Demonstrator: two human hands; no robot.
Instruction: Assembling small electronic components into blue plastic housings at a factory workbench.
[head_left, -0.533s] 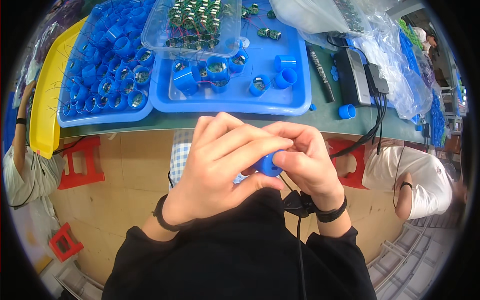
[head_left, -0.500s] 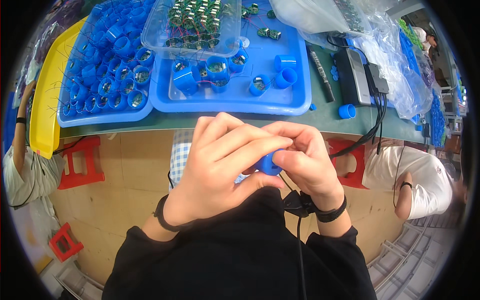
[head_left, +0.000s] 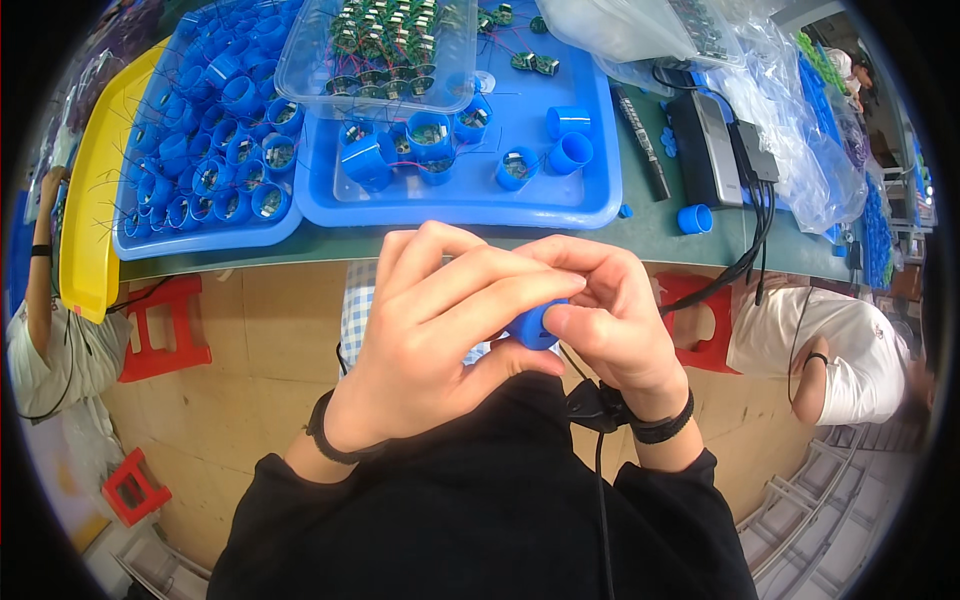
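Observation:
Between my two hands, in front of the table's near edge, is a small blue plastic cup (head_left: 533,328). My left hand (head_left: 440,320) closes round it from the left, fingers over its top and thumb below. My right hand (head_left: 610,315) pinches its right side with thumb and fingers. Much of the cup, including whatever is inside it, is hidden by my fingers. Beyond my hands, a blue tray (head_left: 450,212) bears several blue cups (head_left: 518,168) with circuit boards and thin wires in them. A clear plastic box (head_left: 460,95) of green circuit boards (head_left: 385,40) rests across the tray's back.
At left, another blue tray (head_left: 215,243) is crowded with wired blue cups, beside a yellow tray (head_left: 85,270). A marker (head_left: 642,140), a dark box (head_left: 708,150) with black cables (head_left: 762,215) and a loose blue cup (head_left: 694,219) lie right. People sit either side near red stools (head_left: 170,330).
Both hands stay around the blue cup in nearly the same grip. The cup has tilted very slightly, and the whole view has shifted a little.

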